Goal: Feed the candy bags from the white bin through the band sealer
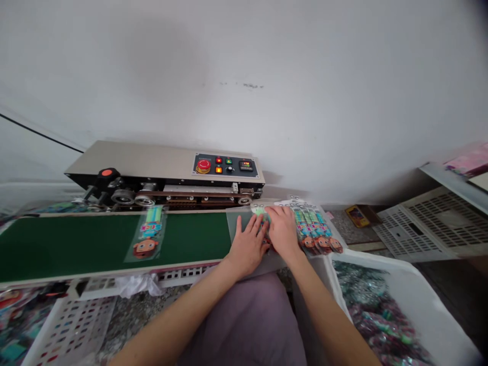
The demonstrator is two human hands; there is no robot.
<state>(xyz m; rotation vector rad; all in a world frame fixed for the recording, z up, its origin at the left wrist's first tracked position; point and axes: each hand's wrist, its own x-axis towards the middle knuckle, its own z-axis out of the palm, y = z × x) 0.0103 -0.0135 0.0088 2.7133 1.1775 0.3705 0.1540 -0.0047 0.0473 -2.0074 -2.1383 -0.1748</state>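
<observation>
The fingers [248,227] of the left hand [246,251] are lying wide apart, nearly flat, on a clear plastic pouch [232,221]. The right hand [282,231] is resting just beside the left one; its fingers are bending over the right part of the work, and I cannot tell whether they are holding something. The pouch is lying at the right end of the green conveyor belt [194,234], and a light green strip [260,210] is showing above the fingers. To the right of the hands, a row of packed cartoon-figure items [316,229] is lying close together, one partly over another. One bagged cartoon-figure item [146,235] is lying alone on the belt, well apart from the hands, with its top edge near the rollers of the band sealing machine [145,157]. This machine is standing behind the belt, against the wall, and its digital display [246,165] is glowing (the red emergency button [204,165] is sitting on the same panel, at the left). At the lower right, a white tub [438,315] is holding many shiny packets [381,310]. At the lower left, a white perforated basket [82,320] is standing below the belt.
</observation>
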